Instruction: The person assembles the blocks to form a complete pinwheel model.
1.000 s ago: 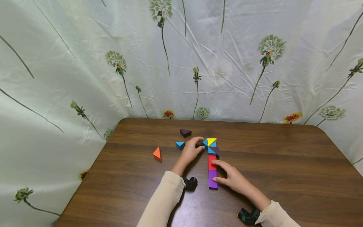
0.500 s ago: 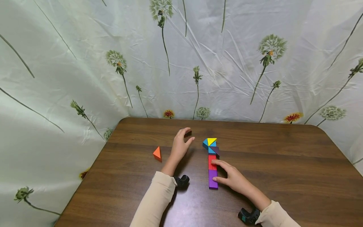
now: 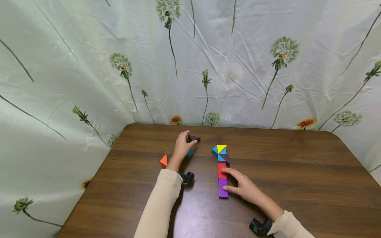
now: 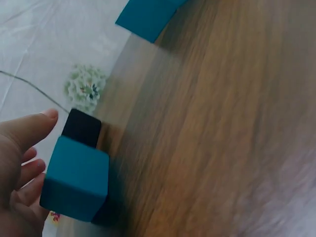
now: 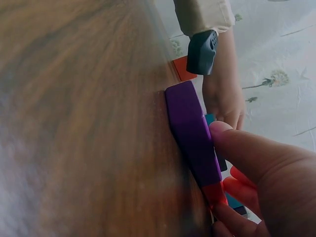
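Observation:
My left hand [image 3: 179, 147] is beside a dark triangular block [image 3: 194, 138] at the back, its thumb and fingers spread around one end. In the left wrist view a gap shows between the thumb and the dark block [image 4: 81, 127]. A blue triangular block [image 3: 190, 152] lies beneath that hand, partly hidden. My right hand [image 3: 245, 186] rests its thumb against a purple block [image 3: 223, 191] and a fingertip on the red block [image 3: 221, 166]. Beyond the red part, blue triangles [image 3: 221, 158], a yellow triangle [image 3: 221, 147] and a dark triangle [image 3: 227, 158] form the row's top.
An orange triangular block [image 3: 163, 160] lies left of the left wrist, partly covered. Black wrist devices [image 3: 188, 177] sit at both sleeves. The wooden table [image 3: 297, 165] meets a flower-printed curtain [image 3: 238, 66] along its far edge.
My left hand has gone from the top of the block row leftward to the dark block, passing over the loose blue one. The right hand keeps its place.

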`<state>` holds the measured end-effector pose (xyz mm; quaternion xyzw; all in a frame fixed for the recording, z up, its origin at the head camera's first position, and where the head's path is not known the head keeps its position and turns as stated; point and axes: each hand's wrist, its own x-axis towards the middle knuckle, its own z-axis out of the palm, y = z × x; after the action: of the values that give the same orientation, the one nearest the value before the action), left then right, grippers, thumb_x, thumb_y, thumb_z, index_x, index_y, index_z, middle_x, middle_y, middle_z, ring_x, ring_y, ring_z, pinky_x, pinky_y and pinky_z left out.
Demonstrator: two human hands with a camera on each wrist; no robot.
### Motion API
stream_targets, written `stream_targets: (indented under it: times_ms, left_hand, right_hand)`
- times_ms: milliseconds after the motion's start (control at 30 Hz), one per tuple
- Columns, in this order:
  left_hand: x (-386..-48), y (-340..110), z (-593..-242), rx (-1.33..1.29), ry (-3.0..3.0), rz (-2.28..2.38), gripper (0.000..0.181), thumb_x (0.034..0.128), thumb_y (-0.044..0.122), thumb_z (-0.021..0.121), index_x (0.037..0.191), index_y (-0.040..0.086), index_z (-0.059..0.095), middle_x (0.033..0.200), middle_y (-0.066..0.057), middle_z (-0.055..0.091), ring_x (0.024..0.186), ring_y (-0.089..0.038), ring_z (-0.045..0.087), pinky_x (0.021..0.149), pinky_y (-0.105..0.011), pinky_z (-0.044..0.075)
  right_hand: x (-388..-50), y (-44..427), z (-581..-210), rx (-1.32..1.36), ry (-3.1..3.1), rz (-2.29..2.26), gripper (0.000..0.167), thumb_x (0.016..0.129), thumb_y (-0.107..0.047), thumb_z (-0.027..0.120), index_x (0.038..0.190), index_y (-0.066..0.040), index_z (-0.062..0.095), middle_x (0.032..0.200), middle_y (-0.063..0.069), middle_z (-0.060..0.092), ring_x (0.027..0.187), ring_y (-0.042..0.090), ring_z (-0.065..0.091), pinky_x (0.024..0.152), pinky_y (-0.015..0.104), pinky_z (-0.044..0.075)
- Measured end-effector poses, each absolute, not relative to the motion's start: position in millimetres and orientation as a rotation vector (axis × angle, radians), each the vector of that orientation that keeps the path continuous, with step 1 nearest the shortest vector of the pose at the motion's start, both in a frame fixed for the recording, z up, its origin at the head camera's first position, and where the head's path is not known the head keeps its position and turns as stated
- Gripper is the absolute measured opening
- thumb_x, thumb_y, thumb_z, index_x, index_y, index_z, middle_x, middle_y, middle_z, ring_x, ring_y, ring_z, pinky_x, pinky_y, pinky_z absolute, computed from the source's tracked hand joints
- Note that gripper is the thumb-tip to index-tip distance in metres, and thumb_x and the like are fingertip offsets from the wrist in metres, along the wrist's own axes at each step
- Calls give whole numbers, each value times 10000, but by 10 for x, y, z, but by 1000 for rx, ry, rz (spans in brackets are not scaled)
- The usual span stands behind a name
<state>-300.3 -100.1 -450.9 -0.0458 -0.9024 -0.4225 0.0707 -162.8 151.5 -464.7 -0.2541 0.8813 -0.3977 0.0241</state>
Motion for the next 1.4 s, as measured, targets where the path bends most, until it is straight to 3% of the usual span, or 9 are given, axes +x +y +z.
stream_targets:
  times_ms: [733, 1400]
  left_hand:
    - [-3022, -1029, -4553, -79, -2786, -1240, 456, 829, 182, 659, 1235, 45, 505, 1176, -157, 523, 1082, -295, 492, 866, -413, 429]
    - [-2920, -955, -4345, -329, -2591, -1201, 447, 843, 202, 642, 1233, 25, 515, 1174, -118, 536, 1073, -250, 506, 869, -397, 427]
  right_hand:
    - [-1621, 1521, -4672, -809, 2742, -1242, 545, 767, -293, 713, 1240, -116, 509, 1262, 79, 493, 1184, 266, 421, 954, 467, 340]
    - [-1629, 1512, -4655, -794, 2731, -1237, 548, 771, -297, 707, 1244, -110, 504, 1273, 87, 484, 1188, 281, 417, 953, 475, 338]
